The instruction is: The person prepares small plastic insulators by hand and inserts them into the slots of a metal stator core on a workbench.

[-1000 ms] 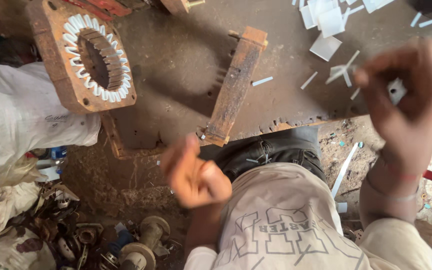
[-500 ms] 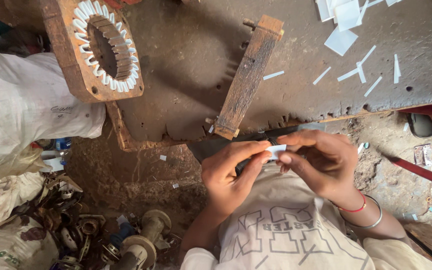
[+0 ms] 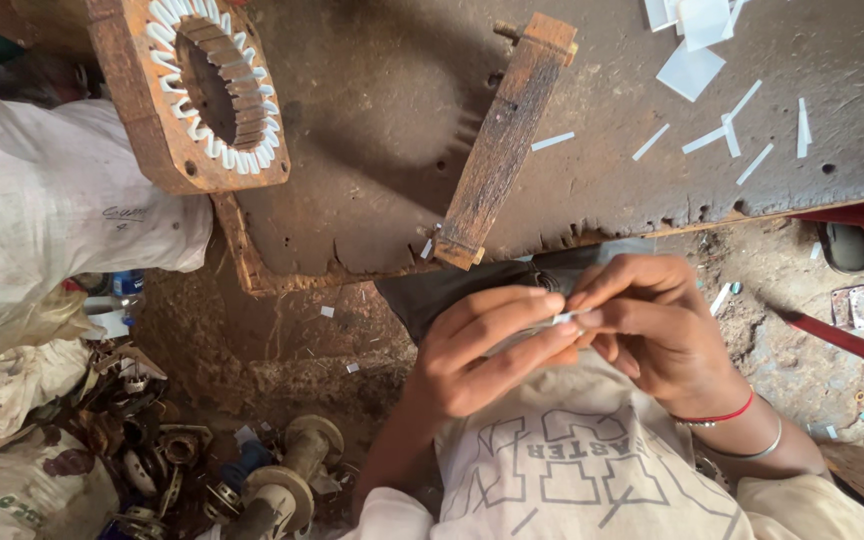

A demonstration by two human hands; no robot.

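Hardly shifted, both hands [image 3: 572,335] pinch white strip [image 3: 564,318] lying left-right.

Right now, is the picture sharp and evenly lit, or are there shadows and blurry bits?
Head view: soft, warm daylight with no glare; the wooden block casts a faint shadow leftwards on the workbench. The left hand and right hand pinching a small white strip look sharp. The metal parts on the floor sit in dimmer light, and the edges bend slightly.
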